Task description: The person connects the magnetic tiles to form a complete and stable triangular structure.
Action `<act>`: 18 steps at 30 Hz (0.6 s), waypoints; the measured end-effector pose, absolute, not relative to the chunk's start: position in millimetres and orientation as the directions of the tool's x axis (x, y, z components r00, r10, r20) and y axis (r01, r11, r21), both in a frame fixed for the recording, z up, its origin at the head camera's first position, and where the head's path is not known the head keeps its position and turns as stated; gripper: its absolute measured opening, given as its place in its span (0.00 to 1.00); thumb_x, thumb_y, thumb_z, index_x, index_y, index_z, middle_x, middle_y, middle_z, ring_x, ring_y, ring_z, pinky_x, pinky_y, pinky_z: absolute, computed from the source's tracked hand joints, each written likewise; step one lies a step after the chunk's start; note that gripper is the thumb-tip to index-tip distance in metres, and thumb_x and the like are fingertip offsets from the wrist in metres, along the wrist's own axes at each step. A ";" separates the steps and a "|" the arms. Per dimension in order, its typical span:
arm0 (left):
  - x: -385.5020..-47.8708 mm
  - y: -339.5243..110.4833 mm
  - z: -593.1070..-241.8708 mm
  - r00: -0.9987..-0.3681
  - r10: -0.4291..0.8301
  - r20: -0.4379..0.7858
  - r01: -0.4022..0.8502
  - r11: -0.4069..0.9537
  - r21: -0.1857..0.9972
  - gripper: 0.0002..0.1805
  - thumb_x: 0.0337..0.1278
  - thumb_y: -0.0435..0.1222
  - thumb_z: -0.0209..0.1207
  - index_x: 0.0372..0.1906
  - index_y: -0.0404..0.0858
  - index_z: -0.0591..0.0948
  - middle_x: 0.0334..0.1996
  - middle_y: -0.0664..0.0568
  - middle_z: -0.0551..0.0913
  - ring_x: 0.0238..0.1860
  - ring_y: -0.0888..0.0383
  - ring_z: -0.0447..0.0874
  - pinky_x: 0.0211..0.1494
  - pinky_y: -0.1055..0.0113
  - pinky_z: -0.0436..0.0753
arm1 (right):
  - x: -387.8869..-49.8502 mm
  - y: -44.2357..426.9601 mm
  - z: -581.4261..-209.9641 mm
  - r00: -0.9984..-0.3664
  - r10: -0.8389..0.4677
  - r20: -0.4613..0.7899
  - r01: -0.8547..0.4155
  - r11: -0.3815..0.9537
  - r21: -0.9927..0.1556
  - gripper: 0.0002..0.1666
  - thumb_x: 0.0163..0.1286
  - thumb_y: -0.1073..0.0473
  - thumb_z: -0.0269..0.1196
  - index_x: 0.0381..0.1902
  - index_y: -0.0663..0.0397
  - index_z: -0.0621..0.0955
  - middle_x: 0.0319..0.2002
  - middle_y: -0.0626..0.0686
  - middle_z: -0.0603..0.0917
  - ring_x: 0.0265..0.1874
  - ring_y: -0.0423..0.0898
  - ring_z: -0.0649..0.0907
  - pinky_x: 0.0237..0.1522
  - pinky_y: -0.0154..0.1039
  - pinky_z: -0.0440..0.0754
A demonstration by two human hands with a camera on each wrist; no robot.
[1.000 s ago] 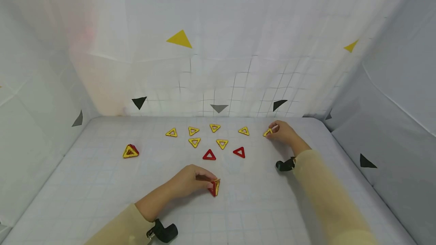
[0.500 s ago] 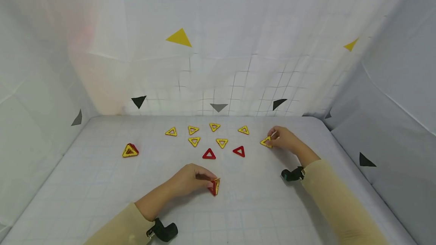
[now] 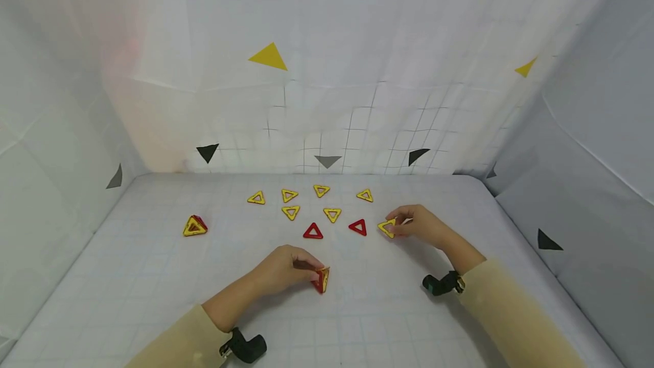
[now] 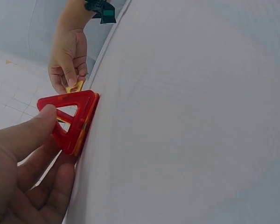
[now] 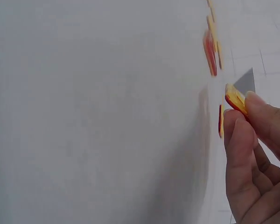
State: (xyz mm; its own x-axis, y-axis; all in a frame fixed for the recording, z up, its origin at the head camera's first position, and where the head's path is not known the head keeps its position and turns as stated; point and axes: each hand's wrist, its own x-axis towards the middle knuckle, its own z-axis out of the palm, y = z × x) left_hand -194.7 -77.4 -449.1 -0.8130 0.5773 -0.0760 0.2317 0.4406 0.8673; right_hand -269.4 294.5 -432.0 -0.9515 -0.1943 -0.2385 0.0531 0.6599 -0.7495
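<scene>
My left hand (image 3: 284,271) grips a red and yellow triangle piece (image 3: 321,281) that stands up on the table. In the left wrist view the thumb of the left hand (image 4: 32,163) presses the red face of this piece (image 4: 86,109), and yellow shows behind it. Farther right, my right hand (image 3: 422,226) pinches a yellow triangle (image 3: 384,227) between thumb and fingers. The right wrist view shows the right hand (image 5: 256,158) holding that triangle (image 5: 236,99) by its edge, red along one side. Two red triangles (image 3: 313,231) (image 3: 359,227) lie between the hands.
Several yellow triangles (image 3: 290,212) lie flat toward the back of the white table (image 3: 153,294). At the left sits a yellow and red triangle piece (image 3: 195,226). White cloth walls (image 3: 327,27) with printed triangles stand behind and at both sides.
My right hand has moved toward the front and left with the yellow triangle, which is now close beside the right red one. The left hand has stayed in place with its piece.
</scene>
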 end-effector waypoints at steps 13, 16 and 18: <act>-194.7 -78.1 -450.1 -0.814 0.578 -0.060 0.247 0.437 0.865 0.09 0.58 0.38 0.70 0.43 0.52 0.90 0.39 0.66 0.87 0.45 0.63 0.82 0.50 0.65 0.80 | -238.8 266.7 -431.3 -0.918 -0.331 -0.220 -0.020 0.590 -0.807 0.17 0.63 0.64 0.71 0.51 0.54 0.85 0.38 0.53 0.82 0.37 0.47 0.82 0.39 0.38 0.83; -194.7 -77.8 -449.6 -0.817 0.574 -0.054 0.253 0.441 0.861 0.08 0.58 0.38 0.70 0.43 0.52 0.90 0.38 0.67 0.87 0.45 0.64 0.82 0.50 0.65 0.80 | -231.9 258.1 -429.5 -0.908 -0.361 -0.214 -0.032 0.569 -0.822 0.17 0.62 0.65 0.71 0.50 0.55 0.85 0.37 0.53 0.83 0.36 0.47 0.83 0.39 0.39 0.84; -194.4 -77.4 -449.0 -0.819 0.571 -0.051 0.255 0.442 0.860 0.09 0.58 0.38 0.70 0.43 0.52 0.90 0.38 0.67 0.87 0.44 0.64 0.82 0.50 0.66 0.80 | -228.0 252.0 -428.5 -0.901 -0.378 -0.213 -0.036 0.555 -0.831 0.16 0.62 0.66 0.72 0.49 0.56 0.86 0.37 0.53 0.83 0.35 0.47 0.83 0.39 0.39 0.85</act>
State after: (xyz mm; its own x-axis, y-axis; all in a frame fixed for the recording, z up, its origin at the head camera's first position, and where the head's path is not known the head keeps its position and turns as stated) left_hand -194.4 -77.4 -449.0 -0.8191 0.5713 -0.0506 0.2548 0.4415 0.8603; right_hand -228.0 252.0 -428.5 -0.9008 -0.3783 -0.2131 -0.0362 0.5546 -0.8314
